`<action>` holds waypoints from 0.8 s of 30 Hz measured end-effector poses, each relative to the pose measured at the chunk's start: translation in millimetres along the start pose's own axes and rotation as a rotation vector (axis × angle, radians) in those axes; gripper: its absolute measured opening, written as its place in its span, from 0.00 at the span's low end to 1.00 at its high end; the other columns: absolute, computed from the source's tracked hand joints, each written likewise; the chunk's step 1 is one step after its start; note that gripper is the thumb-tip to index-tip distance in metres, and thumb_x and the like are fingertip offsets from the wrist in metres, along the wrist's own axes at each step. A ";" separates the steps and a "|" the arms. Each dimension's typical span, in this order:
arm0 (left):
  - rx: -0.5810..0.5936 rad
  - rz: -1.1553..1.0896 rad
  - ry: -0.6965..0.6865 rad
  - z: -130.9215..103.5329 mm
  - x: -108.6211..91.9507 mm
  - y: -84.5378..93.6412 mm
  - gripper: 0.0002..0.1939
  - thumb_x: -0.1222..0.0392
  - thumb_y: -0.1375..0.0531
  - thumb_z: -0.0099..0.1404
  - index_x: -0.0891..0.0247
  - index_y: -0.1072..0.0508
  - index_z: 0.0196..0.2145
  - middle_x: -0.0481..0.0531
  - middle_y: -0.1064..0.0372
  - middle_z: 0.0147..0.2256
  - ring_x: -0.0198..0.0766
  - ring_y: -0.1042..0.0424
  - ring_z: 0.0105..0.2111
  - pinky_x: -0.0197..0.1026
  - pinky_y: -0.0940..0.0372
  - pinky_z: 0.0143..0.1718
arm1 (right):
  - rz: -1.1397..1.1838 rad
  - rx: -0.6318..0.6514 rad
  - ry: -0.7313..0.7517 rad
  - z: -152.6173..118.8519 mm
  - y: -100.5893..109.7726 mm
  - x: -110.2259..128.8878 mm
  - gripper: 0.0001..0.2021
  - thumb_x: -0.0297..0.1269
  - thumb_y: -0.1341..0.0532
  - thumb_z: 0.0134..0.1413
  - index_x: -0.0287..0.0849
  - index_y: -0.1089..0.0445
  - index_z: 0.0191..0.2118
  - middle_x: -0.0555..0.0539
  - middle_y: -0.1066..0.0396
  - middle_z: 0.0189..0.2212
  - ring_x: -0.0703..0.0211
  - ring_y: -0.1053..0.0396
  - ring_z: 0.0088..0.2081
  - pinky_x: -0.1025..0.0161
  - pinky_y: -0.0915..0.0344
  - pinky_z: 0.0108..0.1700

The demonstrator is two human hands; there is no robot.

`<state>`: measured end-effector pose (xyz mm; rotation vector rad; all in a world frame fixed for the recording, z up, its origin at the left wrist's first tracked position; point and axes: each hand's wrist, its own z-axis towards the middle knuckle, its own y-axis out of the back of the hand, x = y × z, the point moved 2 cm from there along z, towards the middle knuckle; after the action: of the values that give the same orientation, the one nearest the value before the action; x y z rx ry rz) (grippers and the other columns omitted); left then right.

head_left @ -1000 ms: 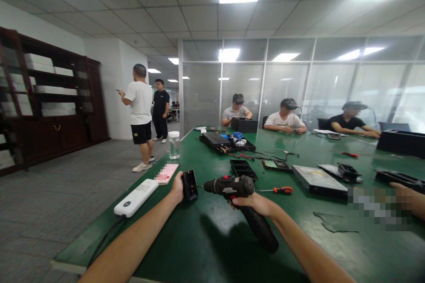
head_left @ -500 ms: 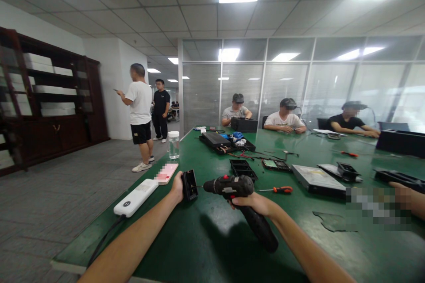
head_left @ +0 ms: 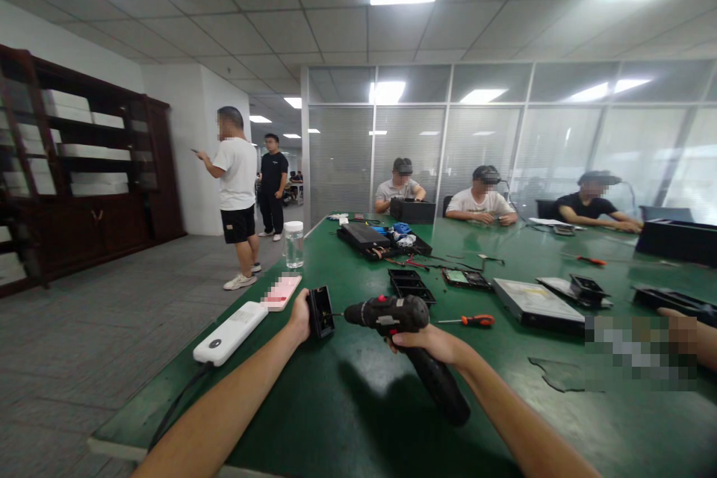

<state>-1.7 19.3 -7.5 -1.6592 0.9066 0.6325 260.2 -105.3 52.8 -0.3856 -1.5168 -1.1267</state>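
Note:
My left hand [head_left: 301, 316] is closed on a small black plastic housing [head_left: 321, 312], holding it up on edge with its hollow side turned to the right. In my right hand [head_left: 429, 343] is a black cordless drill [head_left: 392, 314], gripped by its handle and lying level. Its thin bit points left and reaches to the housing; whether the tip meets a screw is too small to tell. Behind the drill lies a black compartmented frame [head_left: 411, 286]. An orange-handled screwdriver [head_left: 475, 320] rests to the right of the drill.
On the left are a white power strip [head_left: 229, 332], a pink phone [head_left: 281, 291] and a clear jar [head_left: 293, 245]. A silver metal drive [head_left: 535, 305] and a circuit board [head_left: 466, 278] lie to the right. Another person's hand [head_left: 688, 336] is at the right edge. Several people sit or stand beyond.

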 end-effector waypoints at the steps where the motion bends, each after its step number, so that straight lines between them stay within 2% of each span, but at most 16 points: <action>1: 0.000 0.000 -0.002 0.6 0.1 0.4 0.17 0.47 0.51 0.55 0.63 0.34 0.23 0.53 0.35 0.19 0.42 0.33 0.19 0.45 0.37 0.23 | -0.002 -0.001 0.000 0.1 0.2 0.0 0.16 0.47 0.42 0.48 0.35 0.30 0.33 0.46 0.32 0.30 0.56 0.36 0.35 0.59 0.41 0.43; 24: 0.026 0.005 -0.009 5.8 2.1 3.4 0.16 0.48 0.50 0.54 0.63 0.34 0.23 0.53 0.34 0.19 0.43 0.33 0.19 0.45 0.37 0.23 | 0.010 0.009 -0.009 -0.9 -0.7 5.8 0.16 0.47 0.40 0.46 0.36 0.30 0.32 0.46 0.32 0.30 0.56 0.36 0.35 0.58 0.41 0.43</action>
<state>-3.1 23.9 -12.5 -1.6299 0.9097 0.6285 258.5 -108.3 57.6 -0.3921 -1.5255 -1.1116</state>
